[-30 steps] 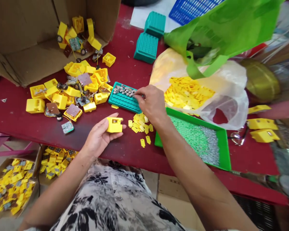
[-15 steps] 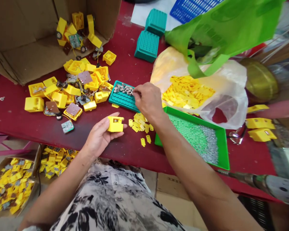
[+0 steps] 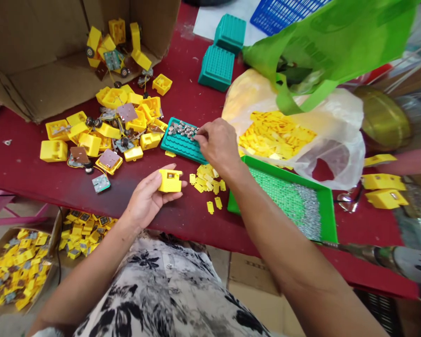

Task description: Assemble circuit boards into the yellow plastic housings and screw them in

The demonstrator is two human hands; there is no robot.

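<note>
My left hand [image 3: 147, 195] holds a small yellow plastic housing [image 3: 170, 180] above the front of the red table [image 3: 31, 173]. My right hand [image 3: 217, 142] reaches to a teal tray [image 3: 180, 144] that carries several small silver button cells [image 3: 182, 129]; its fingertips pinch together at the cells, and what they hold is too small to make out. A little heap of small yellow tabs [image 3: 206, 180] lies just below my right wrist.
A pile of yellow housings with circuit boards [image 3: 108, 126] spills from a cardboard box [image 3: 38, 56] at the left. A green tray of screws [image 3: 294, 206], a clear bag of yellow parts [image 3: 277, 135], a green bag [image 3: 330, 42], two teal trays [image 3: 222, 51]. Boxes of yellow parts [image 3: 17, 269] stand below.
My right hand's fingertips have shifted slightly over the button cells on the teal tray. My left hand still holds the yellow housing in the same place.
</note>
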